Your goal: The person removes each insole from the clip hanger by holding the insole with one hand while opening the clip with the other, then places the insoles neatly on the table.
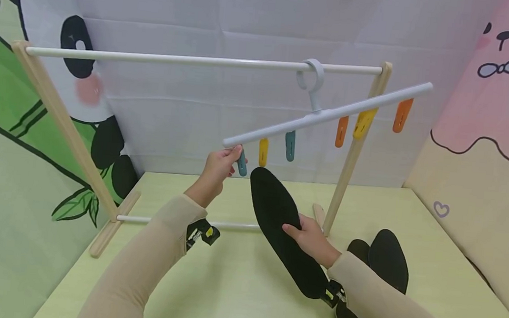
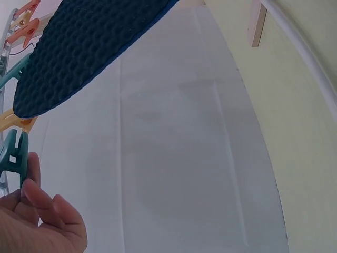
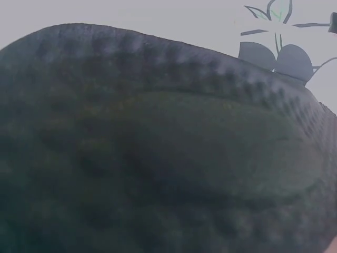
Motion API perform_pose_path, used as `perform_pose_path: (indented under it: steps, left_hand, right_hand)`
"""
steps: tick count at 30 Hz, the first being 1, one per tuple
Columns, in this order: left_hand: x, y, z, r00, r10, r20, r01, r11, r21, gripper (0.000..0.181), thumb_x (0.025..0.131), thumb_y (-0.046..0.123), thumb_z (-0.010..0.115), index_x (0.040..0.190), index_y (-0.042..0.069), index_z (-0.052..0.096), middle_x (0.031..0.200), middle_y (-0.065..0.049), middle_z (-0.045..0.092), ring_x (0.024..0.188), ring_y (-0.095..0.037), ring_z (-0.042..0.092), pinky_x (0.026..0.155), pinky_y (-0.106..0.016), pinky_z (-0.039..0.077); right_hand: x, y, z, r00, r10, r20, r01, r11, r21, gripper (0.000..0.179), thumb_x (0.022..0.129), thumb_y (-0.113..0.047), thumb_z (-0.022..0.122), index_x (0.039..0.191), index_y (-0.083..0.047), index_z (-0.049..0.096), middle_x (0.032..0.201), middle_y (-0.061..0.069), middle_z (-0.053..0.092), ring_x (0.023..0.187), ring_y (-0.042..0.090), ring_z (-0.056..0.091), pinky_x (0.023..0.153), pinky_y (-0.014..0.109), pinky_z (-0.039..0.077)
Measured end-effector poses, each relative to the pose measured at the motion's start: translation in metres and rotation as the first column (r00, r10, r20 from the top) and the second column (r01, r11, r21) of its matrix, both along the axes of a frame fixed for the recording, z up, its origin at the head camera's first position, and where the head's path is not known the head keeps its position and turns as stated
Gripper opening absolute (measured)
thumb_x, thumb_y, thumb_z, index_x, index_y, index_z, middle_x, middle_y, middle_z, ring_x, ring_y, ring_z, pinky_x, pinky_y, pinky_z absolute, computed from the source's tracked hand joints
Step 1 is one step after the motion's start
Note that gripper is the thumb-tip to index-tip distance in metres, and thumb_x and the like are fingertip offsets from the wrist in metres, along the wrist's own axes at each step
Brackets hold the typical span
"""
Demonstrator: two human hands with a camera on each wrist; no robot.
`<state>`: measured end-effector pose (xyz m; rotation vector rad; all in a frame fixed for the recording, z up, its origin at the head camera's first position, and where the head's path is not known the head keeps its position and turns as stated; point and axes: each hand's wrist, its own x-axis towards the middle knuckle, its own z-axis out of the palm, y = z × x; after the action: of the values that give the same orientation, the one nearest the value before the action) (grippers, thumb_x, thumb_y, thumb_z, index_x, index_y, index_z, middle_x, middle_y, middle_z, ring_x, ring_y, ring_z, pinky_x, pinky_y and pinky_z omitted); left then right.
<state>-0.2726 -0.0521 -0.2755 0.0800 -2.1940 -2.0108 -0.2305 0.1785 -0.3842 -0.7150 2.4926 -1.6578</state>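
Observation:
A white clip hanger (image 1: 326, 116) hangs from the rack's top bar and tilts, its left end low. Several teal, yellow and orange clips hang along it. My left hand (image 1: 218, 172) pinches the teal clip (image 1: 242, 163) at the low end; the left wrist view shows thumb and fingers around that teal clip (image 2: 21, 158). Below the hanger, my right hand (image 1: 315, 239) grips a black insole (image 1: 276, 221) by its edge, thumb on the smooth face. The insole's tip is close under the yellow clip (image 1: 262, 152). Its textured underside fills much of the right wrist view.
A drying rack with wooden legs (image 1: 346, 172) and a white top bar (image 1: 177, 60) stands on the pale table (image 1: 206, 296). More dark insoles (image 1: 388, 259) lie at the right, partly under my right forearm. A printed cloth (image 1: 271, 19) hangs behind.

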Motion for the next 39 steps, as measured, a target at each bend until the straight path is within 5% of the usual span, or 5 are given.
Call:
perform_pose_path:
  steps: [19, 39]
  left_hand:
    - [-0.001, 0.001, 0.000, 1.000, 0.004, 0.018, -0.005, 0.999, 0.044, 0.033, 0.099, 0.031, 0.055, 0.076, 0.009, 0.064, 0.065, 0.009, 0.060, 0.057, -0.013, 0.040, 0.061, -0.025, 0.036]
    - [-0.001, 0.002, -0.004, 0.999, -0.015, 0.030, 0.014, 1.000, 0.013, 0.037, 0.099, 0.036, 0.052, 0.081, 0.006, 0.064, 0.071, 0.005, 0.060, 0.062, -0.014, 0.043, 0.064, -0.026, 0.035]
  right_hand:
    - [0.001, 0.009, 0.001, 0.999, -0.040, -0.008, 0.040, 0.998, 0.049, 0.028, 0.097, -0.008, 0.056, 0.114, 0.014, 0.056, 0.109, 0.028, 0.064, 0.099, 0.039, 0.064, 0.084, 0.045, 0.051]
    - [0.001, 0.024, -0.006, 0.999, -0.036, 0.002, 0.036, 0.998, 0.054, 0.031, 0.097, -0.009, 0.055, 0.117, 0.014, 0.056, 0.111, 0.028, 0.064, 0.100, 0.038, 0.064, 0.085, 0.045, 0.051]
